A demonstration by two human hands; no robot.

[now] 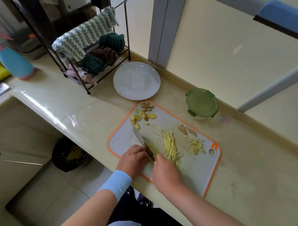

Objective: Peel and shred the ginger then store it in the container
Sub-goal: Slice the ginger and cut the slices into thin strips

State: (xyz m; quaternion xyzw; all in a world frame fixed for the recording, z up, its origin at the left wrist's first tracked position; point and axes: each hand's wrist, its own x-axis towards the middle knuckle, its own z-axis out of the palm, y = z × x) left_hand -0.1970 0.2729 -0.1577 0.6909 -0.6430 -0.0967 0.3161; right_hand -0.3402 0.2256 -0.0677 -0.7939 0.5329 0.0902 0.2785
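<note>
A person's right hand (167,172) grips the handle of a knife (142,141), its blade angled across a grey cutting board (195,166) on a kitchen counter (246,172). The left hand (132,157) rests against the blade with fingers curled over a piece of ginger (149,159) that barely shows. Ginger shreds (170,148) lie just right of the blade, ginger slices (140,117) at the board's far corner, and the lidded green container (202,102) stands just beyond the board, near a white plate (136,80).
</note>
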